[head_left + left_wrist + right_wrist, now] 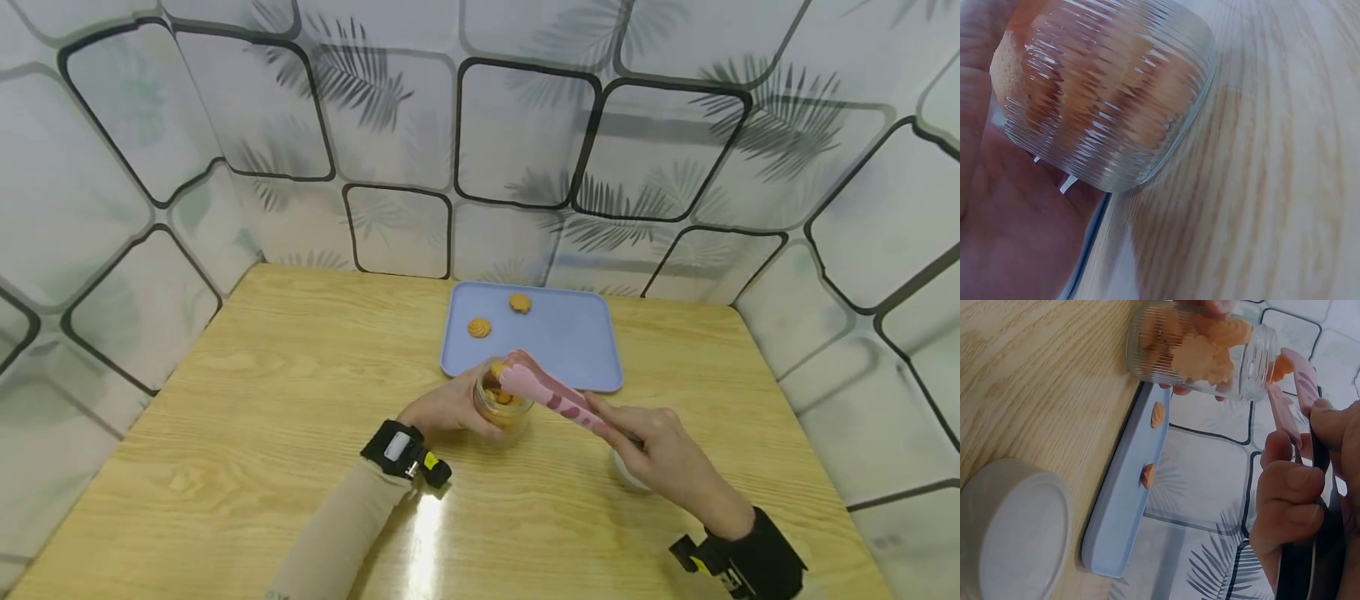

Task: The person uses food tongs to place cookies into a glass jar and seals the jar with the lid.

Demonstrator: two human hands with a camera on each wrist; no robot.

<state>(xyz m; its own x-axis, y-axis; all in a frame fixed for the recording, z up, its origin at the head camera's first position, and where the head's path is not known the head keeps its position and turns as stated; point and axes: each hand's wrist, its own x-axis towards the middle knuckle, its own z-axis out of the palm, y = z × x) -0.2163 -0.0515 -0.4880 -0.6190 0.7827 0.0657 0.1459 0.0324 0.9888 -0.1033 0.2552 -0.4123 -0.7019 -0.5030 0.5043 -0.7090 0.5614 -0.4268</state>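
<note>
My left hand (450,408) holds a ribbed glass jar (507,417) upright on the wooden table, fingers wrapped round its side. Several golden cookies (1200,356) show through the glass. Pink-tipped tongs (558,398) with dark handles are gripped in my right hand (663,450), thumb on one arm and fingers on the other. Between the tong tips, right at the jar's mouth, is another cookie (1282,367). Behind the jar lies a blue tray (570,333), bearing one swirled cookie (479,327) and a second cookie (520,302) farther back.
A round white lid-like object (1025,531) sits on the table, partly hidden under my right hand in the head view. Patterned white panels (397,233) with black outlines and leaf prints stand along the back and both sides of the table (300,350).
</note>
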